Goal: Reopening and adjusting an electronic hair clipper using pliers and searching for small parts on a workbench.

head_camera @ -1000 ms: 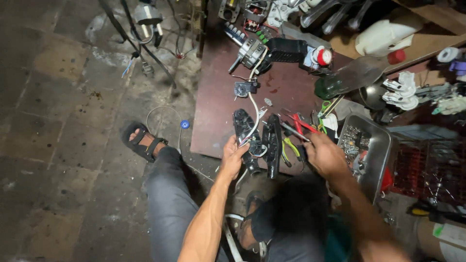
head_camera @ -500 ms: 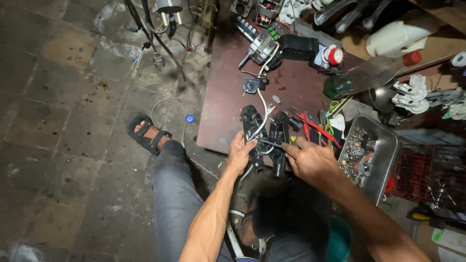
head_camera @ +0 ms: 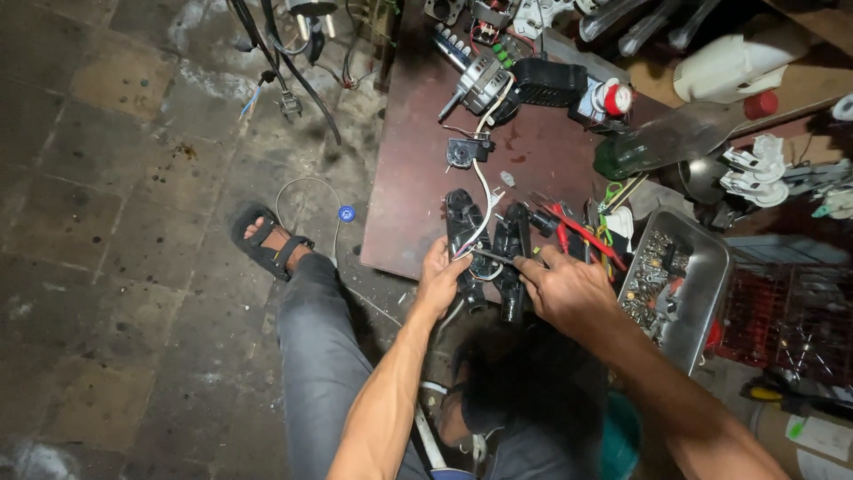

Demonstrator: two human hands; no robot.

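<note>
My left hand [head_camera: 442, 277] grips the lower end of a black plastic casing half [head_camera: 463, 220] that lies on a dark red-brown board [head_camera: 418, 169], with a white wire [head_camera: 486, 206] running across it. My right hand [head_camera: 562, 286] pinches a thin dark tool [head_camera: 494, 257] whose tip points at the casing, right beside a second black casing half [head_camera: 513, 240]. Both hands are close together at the board's near edge.
A metal tray of small parts [head_camera: 702, 302] sits to the right, red-handled pliers [head_camera: 577, 233] beside it. A small motor [head_camera: 475, 82], black box [head_camera: 549, 82], green bottle [head_camera: 675, 133] and white jug [head_camera: 737, 62] lie farther back. My sandalled foot [head_camera: 267, 244] rests on the tiled floor.
The camera has dropped closer to the board. My right hand has moved left from the pliers onto the thin tool at the casing, while my left hand keeps its hold.
</note>
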